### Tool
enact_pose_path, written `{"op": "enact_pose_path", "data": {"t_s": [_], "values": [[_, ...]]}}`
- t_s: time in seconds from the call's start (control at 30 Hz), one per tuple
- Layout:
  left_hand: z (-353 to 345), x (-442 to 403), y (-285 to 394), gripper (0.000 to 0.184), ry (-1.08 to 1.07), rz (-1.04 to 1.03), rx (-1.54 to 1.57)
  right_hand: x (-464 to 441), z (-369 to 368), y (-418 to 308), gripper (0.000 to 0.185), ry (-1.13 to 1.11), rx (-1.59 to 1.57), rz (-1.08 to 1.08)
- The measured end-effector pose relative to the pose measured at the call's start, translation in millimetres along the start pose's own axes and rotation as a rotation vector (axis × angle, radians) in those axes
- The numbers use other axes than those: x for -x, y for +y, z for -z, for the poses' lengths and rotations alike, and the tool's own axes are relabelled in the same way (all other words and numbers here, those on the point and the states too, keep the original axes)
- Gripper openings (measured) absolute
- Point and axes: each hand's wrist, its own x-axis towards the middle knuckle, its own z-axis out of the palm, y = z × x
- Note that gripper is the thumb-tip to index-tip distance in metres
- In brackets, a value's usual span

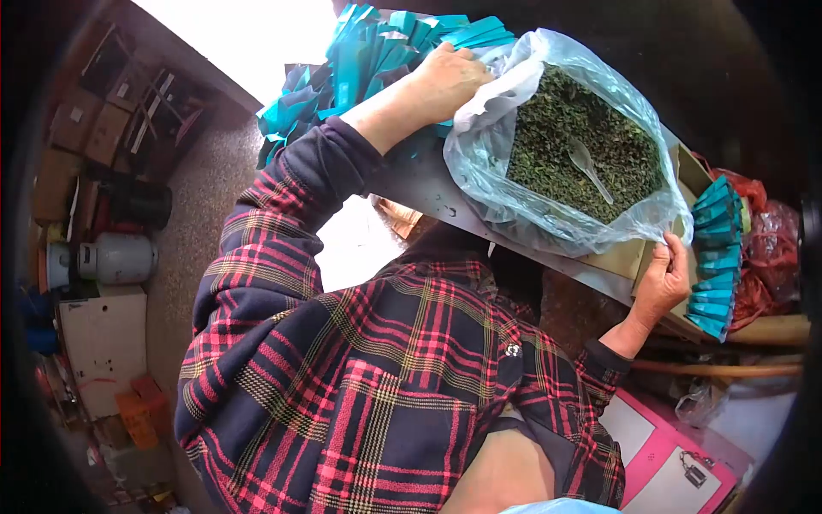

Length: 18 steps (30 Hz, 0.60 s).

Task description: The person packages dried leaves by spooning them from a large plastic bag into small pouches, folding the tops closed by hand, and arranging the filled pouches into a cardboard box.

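Observation:
A clear plastic bag (pixel 475 163) stands wide open on the table, filled with dark green, dried-looking crumbled leaves (pixel 556 120). On top of the leaves lies a clear plastic spoon (pixel 589 167). My left hand (pixel 449 81) is closed at the bag's far left rim, beside a heap of teal paper packets (pixel 364 68); its fingertips are partly hidden. At the near right corner, my right hand (pixel 664 278) pinches the bag's edge between thumb and fingers.
A row of teal packets (pixel 715 257) stands at the right in a cardboard box (pixel 689 176), near red plastic bags (pixel 775 240). The table edge (pixel 591 278) runs below the bag. A gas cylinder (pixel 118 259) and cartons stand along the left.

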Motion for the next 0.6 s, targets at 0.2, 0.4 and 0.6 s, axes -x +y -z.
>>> {"op": "enact_pose_path", "data": {"t_s": [0.2, 0.4, 0.6], "values": [[7.4, -9.5, -8.3, 0.007, -0.017, 0.042, 0.003, 6.5, -1.3, 4.2, 0.015, -0.043, -0.036, -0.050], [67.1, -19.1, -14.1, 0.033, 0.324, 0.292, 0.262, 7.3, -9.4, 0.9, 0.014, -0.062, -0.077, -0.012], [134.1, -37.6, 62.1, 0.037, 0.491, 0.134, 0.459, 2.0, -21.6, -47.7, 0.022, -0.113, -0.322, 0.059]]}}
